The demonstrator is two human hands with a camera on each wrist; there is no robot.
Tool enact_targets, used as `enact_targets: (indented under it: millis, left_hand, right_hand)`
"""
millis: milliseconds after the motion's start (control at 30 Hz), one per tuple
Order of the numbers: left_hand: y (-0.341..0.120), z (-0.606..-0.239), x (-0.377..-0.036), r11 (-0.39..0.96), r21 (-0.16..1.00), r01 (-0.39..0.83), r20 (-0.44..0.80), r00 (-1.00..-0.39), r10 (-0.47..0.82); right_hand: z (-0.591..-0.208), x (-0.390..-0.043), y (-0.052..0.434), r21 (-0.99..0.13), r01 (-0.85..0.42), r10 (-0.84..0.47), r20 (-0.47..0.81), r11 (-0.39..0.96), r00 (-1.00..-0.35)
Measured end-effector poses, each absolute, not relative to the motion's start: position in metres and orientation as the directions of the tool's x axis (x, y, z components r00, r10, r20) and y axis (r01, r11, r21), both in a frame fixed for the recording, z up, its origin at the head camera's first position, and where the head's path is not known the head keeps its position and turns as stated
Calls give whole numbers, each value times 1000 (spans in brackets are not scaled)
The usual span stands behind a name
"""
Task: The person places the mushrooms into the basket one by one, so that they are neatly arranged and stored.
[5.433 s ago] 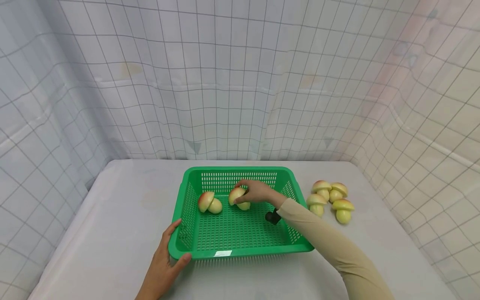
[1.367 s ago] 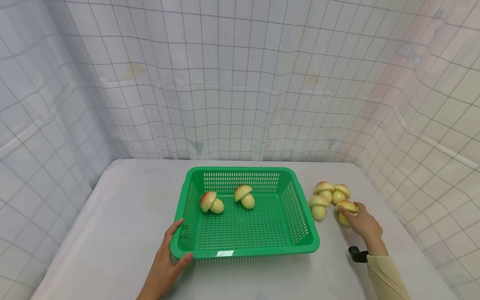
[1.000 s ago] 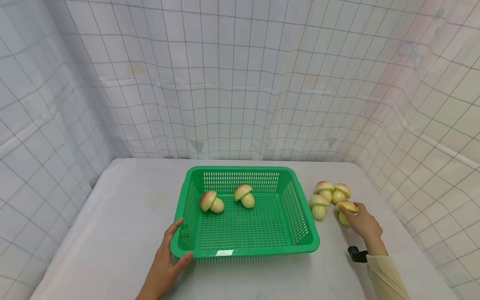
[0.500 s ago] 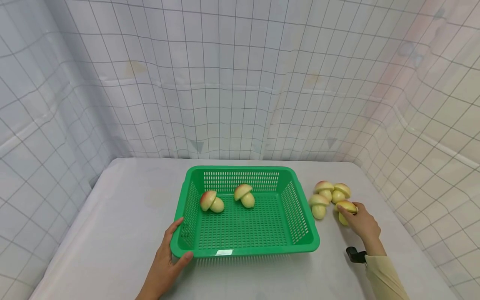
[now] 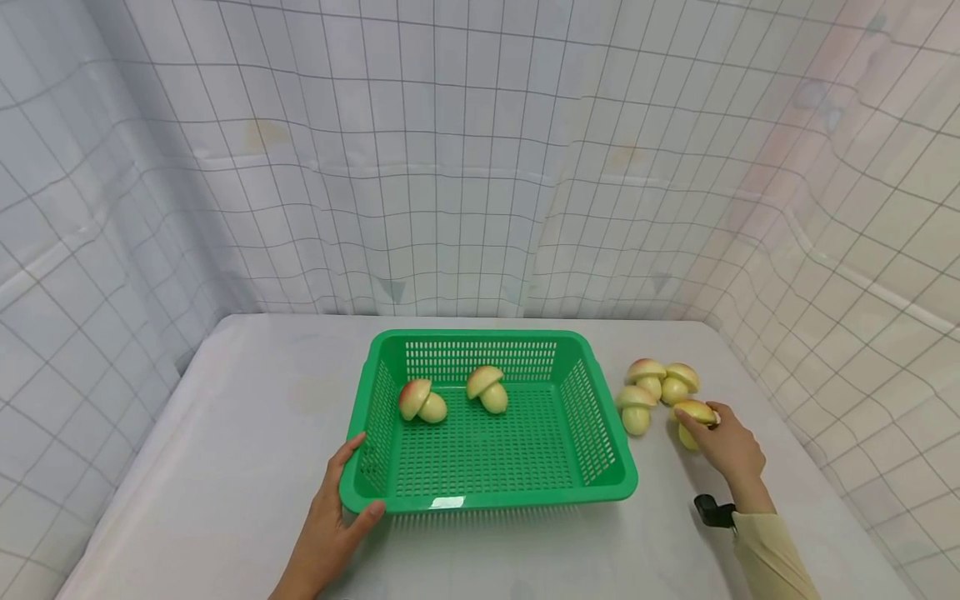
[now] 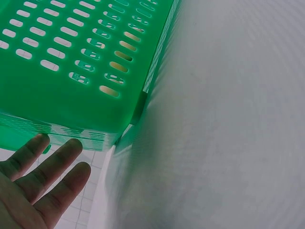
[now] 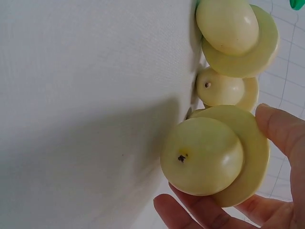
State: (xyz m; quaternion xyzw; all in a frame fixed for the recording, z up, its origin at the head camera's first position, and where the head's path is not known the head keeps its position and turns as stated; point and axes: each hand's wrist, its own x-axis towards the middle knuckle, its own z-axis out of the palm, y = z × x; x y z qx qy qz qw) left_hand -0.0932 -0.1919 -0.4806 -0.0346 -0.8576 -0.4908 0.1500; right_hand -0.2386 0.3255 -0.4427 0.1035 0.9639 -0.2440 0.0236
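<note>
Mushroom (image 7: 217, 155) in right hand (image 5: 729, 447); stem (image 7: 200, 157) near, cap (image 7: 254, 164) far

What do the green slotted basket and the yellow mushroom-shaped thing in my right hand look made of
Green rectangular slotted basket: likely molded plastic, satin finish, given its even colour and regular slots. Yellow mushroom-shaped piece: smooth, softly shiny, perhaps plastic or coated foam; core hidden.

Yellow mushroom (image 5: 696, 410) sits right of the green basket (image 5: 525, 499).
</note>
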Motion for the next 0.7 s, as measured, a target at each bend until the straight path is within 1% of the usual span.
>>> enact_targets:
  millis: [300,700]
  left_hand:
    - [-192,-480,-93,514,835,197,280,-956,-87]
    - [-193,-480,-94,485,848,213,285,-956,-77]
  right_hand:
    - [-436,-235,321,-466,201,200,-52,862,-978]
    - [-417,-231,305,-475,146,172,10,868,-985]
